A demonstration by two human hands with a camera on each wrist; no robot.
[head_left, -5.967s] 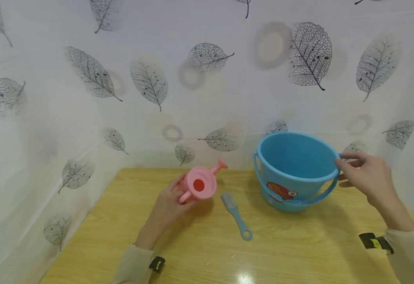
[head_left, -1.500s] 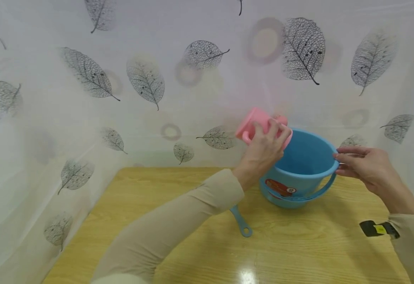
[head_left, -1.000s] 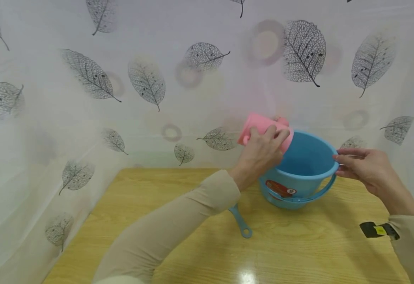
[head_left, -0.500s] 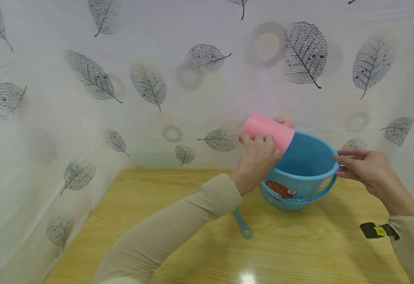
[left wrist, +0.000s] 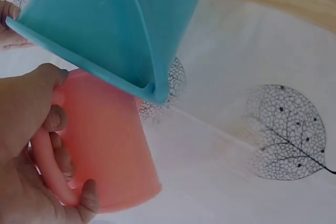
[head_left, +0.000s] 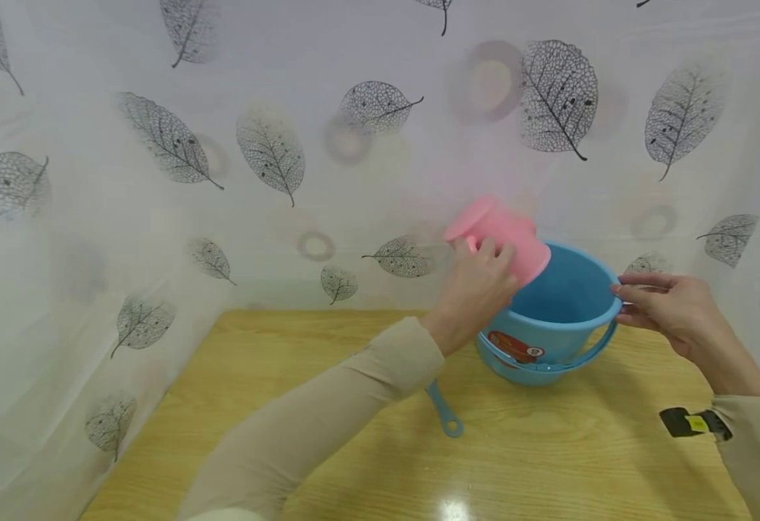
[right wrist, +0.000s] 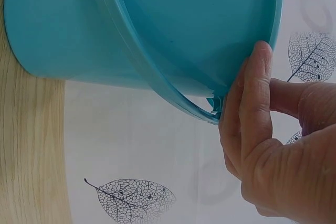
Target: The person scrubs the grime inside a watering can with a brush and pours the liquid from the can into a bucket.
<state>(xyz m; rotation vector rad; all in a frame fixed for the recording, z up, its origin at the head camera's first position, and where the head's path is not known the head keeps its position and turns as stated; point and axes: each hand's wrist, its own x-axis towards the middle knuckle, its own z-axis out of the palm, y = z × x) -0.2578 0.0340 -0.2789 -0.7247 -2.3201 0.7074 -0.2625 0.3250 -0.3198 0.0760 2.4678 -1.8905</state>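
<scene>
My left hand [head_left: 474, 282] holds a pink toy watering can [head_left: 513, 250] tipped over the left side of the blue bucket [head_left: 565, 340]. In the left wrist view, the can's handle [left wrist: 50, 169] passes between curled fingers, and its wide end lies at the bucket's rim. Nothing is seen pouring out. The bucket stands upright, its bail handle hanging down the front. At the right rim, my right hand [head_left: 682, 307] pinches the edge between thumb and fingers, as the right wrist view shows near the handle's pivot [right wrist: 215, 109].
A blue-grey foot file [head_left: 445, 412] lies on the wooden table [head_left: 549, 449]; my left arm hides its head. A white curtain [head_left: 367, 188] with dark leaf prints hangs right behind the table and along the left side.
Since the first frame, my left hand has lifted the watering can off the table and tipped it at the bucket. Over the last half second the can has turned slightly. My right hand keeps its place.
</scene>
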